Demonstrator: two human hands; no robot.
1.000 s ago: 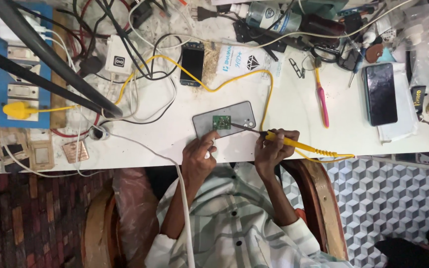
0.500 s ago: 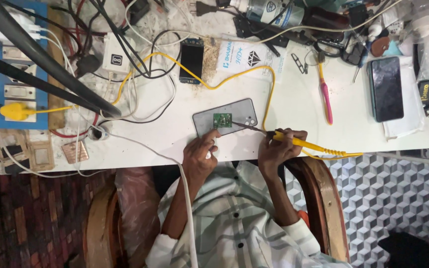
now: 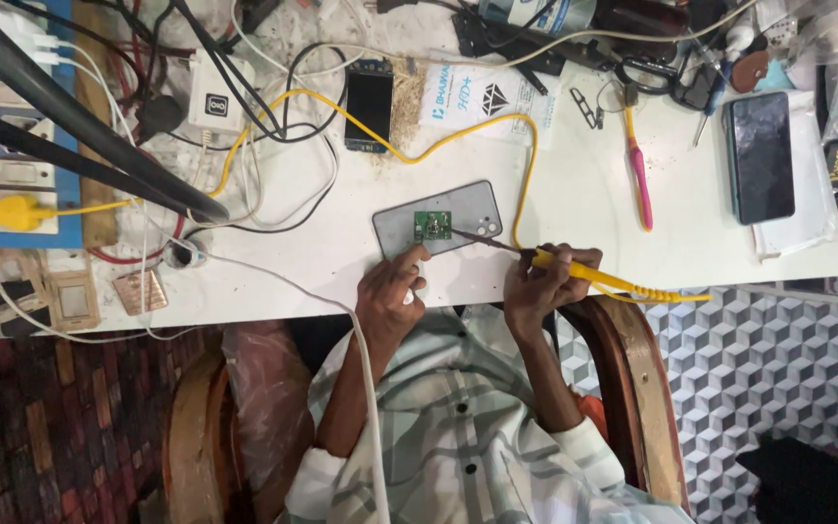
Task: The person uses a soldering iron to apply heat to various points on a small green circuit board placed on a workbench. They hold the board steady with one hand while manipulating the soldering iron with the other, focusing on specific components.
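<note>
Right hand (image 3: 535,286) gripping soldering iron (image 3: 574,267), left hand (image 3: 390,291) at table edge (image 3: 273,309)

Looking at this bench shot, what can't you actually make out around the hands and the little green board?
- Head view: the iron's tip on the green circuit board is too small to tell contact.
- Left hand: its fingers curl over the grey phone edge, hiding anything pinched there.
- Right hand covers part of the yellow soldering iron handle.
- Top edge cuts off the tools.

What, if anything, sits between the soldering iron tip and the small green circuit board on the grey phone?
Nothing visible does. The soldering iron in the right hand reaches the green circuit board across the bare back of the grey phone; the left hand stays at the phone's near edge.
</note>
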